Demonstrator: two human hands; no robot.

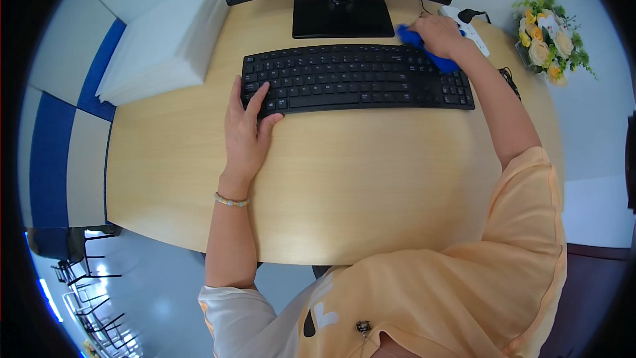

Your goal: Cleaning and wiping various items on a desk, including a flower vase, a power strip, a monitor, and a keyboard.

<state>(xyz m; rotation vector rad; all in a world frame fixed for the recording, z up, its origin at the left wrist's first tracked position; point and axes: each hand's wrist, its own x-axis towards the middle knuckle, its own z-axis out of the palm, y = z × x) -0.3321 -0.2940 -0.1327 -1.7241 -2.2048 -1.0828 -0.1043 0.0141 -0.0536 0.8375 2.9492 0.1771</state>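
A black computer keyboard (348, 77) lies on the light wooden desk (357, 169). My left hand (248, 122) grips its left end, with fingers on the left keys and the thumb at the front edge. At the keyboard's back right corner, my right hand (437, 35) holds a blue cloth (443, 63). Part of the cloth hangs over the right-hand keys and hides some of them. The fingers of that hand are partly hidden by its back.
Behind the keyboard stands a black monitor (343, 15) on its base. A white power strip (477, 37) with a black plug, a coiled black cable (509, 82) and a flower arrangement (549, 42) are at the right. White foam-like sheets (164, 44) stand left, by a blue-and-white partition (49, 159).
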